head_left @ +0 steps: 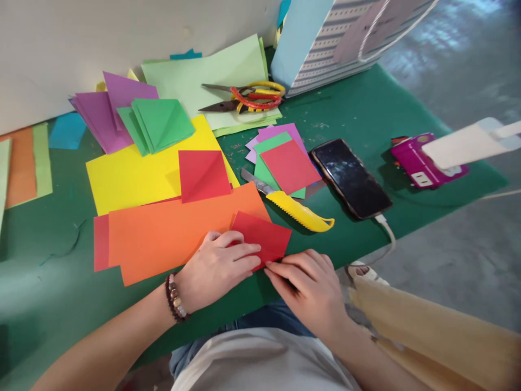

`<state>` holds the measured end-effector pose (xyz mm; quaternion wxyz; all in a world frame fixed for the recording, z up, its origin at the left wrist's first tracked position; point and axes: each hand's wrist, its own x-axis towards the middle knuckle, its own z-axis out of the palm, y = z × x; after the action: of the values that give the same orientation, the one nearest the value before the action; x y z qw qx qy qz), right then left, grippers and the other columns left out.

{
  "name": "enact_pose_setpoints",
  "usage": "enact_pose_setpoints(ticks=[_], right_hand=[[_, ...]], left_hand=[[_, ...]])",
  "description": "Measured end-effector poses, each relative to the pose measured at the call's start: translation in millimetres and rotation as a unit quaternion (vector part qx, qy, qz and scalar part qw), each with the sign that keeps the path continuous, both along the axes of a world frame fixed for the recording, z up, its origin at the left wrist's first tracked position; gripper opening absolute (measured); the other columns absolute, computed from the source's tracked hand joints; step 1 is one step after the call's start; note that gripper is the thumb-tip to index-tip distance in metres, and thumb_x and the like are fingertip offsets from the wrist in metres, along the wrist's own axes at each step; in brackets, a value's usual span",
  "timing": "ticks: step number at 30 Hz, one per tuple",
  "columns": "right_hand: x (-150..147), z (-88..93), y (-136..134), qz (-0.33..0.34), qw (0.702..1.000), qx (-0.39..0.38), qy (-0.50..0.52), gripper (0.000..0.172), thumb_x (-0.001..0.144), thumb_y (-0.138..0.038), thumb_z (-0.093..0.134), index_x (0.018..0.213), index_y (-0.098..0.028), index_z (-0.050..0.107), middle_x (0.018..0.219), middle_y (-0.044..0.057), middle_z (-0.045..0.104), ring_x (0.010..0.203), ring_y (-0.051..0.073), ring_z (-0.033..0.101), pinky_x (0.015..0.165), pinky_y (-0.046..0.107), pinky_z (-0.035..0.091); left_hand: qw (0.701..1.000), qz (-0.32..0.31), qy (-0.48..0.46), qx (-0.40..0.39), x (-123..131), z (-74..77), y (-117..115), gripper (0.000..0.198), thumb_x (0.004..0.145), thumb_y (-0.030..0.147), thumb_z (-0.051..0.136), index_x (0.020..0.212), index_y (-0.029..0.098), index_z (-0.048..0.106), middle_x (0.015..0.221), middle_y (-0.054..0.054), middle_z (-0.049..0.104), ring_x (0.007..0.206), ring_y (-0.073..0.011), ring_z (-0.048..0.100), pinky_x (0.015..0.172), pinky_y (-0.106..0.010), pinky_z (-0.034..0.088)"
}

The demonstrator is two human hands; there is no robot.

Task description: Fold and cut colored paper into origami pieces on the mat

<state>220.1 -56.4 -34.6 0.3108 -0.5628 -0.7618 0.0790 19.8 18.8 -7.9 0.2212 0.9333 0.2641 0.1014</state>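
Note:
My left hand (217,266) lies flat on a folded red paper piece (266,234) near the table's front edge, fingers stretched out along it. My right hand (307,282) is beside it, fingertips pinched on the paper's lower edge. The red piece partly overlaps an orange sheet (171,231). Another folded red square (202,175) lies on a yellow sheet (130,176) just beyond.
A yellow utility knife (297,209), a stack of small coloured squares (285,165), a black phone (350,178) on a cable and a pink box (419,163) sit to the right. Scissors (248,98), folded green (160,125) and purple papers (101,117) lie farther back on the green table (49,255).

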Motion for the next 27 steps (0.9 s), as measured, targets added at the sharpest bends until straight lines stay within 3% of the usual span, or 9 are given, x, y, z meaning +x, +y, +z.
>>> enact_pose_setpoints(ticks=[4, 8, 11, 27], right_hand=[[-13.5, 1.5, 2.5, 0.016, 0.998, 0.041, -0.049, 0.006, 0.084, -0.015, 0.064, 0.08, -0.02, 0.064, 0.067, 0.0, 0.061, 0.067, 0.016, 0.048, 0.062, 0.033, 0.031], [-17.2, 5.0, 11.9, 0.045, 0.993, 0.034, -0.105, 0.02, 0.085, -0.015, 0.057, 0.067, -0.02, 0.058, 0.063, 0.001, 0.056, 0.066, 0.016, 0.046, 0.061, 0.033, 0.029], [-13.1, 7.2, 16.2, 0.044, 0.992, 0.03, -0.118, 0.02, 0.082, -0.012, 0.057, 0.064, -0.02, 0.055, 0.062, 0.0, 0.053, 0.066, 0.016, 0.045, 0.062, 0.033, 0.028], [25.1, 11.5, 16.6, -0.043, 0.989, 0.0, -0.14, 0.022, 0.079, -0.01, 0.058, 0.061, -0.021, 0.052, 0.058, -0.001, 0.048, 0.063, 0.016, 0.046, 0.062, 0.031, 0.031]], left_hand=[[1.0, 0.012, 0.015, -0.01, 1.1, 2.0, -0.7, 0.021, 0.096, 0.021, 0.049, 0.117, 0.019, 0.055, 0.113, -0.004, 0.068, 0.111, -0.0216, 0.051, 0.084, -0.036, 0.04], [0.999, 0.019, 0.026, -0.011, 2.0, 1.4, -1.8, 0.028, 0.093, 0.018, 0.054, 0.121, 0.018, 0.05, 0.109, -0.004, 0.068, 0.112, -0.0218, 0.052, 0.085, -0.036, 0.04], [0.999, 0.015, 0.033, -0.009, 2.5, 1.4, -2.0, 0.026, 0.093, 0.02, 0.055, 0.119, 0.019, 0.051, 0.11, -0.004, 0.068, 0.111, -0.0224, 0.052, 0.084, -0.036, 0.039], [0.999, 0.01, 0.029, 0.009, 0.5, -1.0, -2.5, 0.024, 0.092, 0.022, 0.058, 0.116, 0.019, 0.052, 0.114, -0.005, 0.067, 0.113, -0.0235, 0.051, 0.084, -0.037, 0.038]])
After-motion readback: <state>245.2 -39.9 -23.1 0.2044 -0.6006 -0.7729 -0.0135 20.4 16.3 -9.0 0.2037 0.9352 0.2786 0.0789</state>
